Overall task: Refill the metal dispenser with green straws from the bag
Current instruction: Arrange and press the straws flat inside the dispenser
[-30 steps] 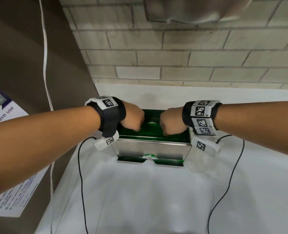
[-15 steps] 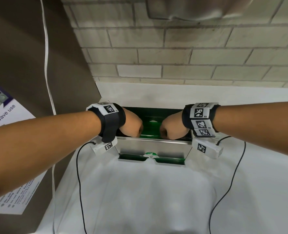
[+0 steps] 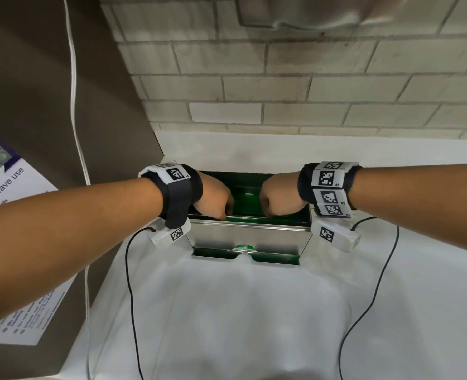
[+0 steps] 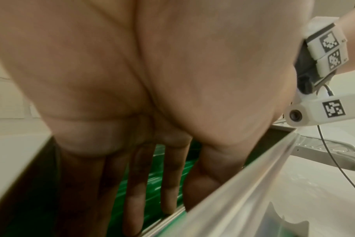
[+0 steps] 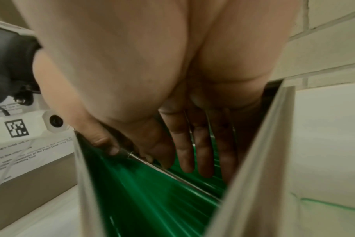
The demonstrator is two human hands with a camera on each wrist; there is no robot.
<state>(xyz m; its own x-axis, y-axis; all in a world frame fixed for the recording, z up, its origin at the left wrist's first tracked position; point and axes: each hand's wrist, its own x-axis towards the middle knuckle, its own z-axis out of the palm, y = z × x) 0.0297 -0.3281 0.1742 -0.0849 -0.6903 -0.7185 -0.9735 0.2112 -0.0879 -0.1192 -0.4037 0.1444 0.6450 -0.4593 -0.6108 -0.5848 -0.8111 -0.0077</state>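
L hand (image 4: 152,89) fills most of view, palm toward cam, fingers (image 4: 132,200) straight and pointing down into the open top of the metal dispenser (image 4: 243,184); fingertips lie on/among the green straws (image 4: 152,189) inside, thumb tucked just inside the near wall. Whether the fingers press or only touch the straws: can't tell, frame blurred. Upper R: other wrist w/ black strap, white marker blocks and a white cam module (image 4: 322,110), black cable (image 4: 334,160) hanging from it over the white worktop (image 4: 314,184) beside the dispenser.
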